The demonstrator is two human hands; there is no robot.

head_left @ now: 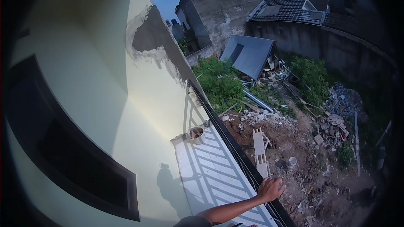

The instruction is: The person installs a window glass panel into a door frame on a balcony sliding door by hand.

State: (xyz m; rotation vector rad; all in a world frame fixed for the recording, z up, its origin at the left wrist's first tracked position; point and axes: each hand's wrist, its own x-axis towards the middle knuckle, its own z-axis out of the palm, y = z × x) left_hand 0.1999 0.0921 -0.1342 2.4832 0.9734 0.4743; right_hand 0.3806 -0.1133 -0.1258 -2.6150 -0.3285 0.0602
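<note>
My left hand (271, 190) reaches across from the bottom of the view and rests on the dark top rail of the balcony railing (236, 150). Its fingers curl over the outer side of the rail. The forearm crosses above the white balcony floor (198, 159), where the railing throws a striped shadow. My right hand is out of sight. Farther along the floor, against the wall, stands a bucket (195, 135) with brownish stuff inside.
A pale yellow wall (147, 113) with a dark-framed window (84, 143) borders the left. Grey render (153, 31) shows on its edge. Below the railing lie soil, rubble (343, 98), a wooden bench-like frame (259, 147), a white pail (291, 162) and a sheet-roofed shelter (248, 54).
</note>
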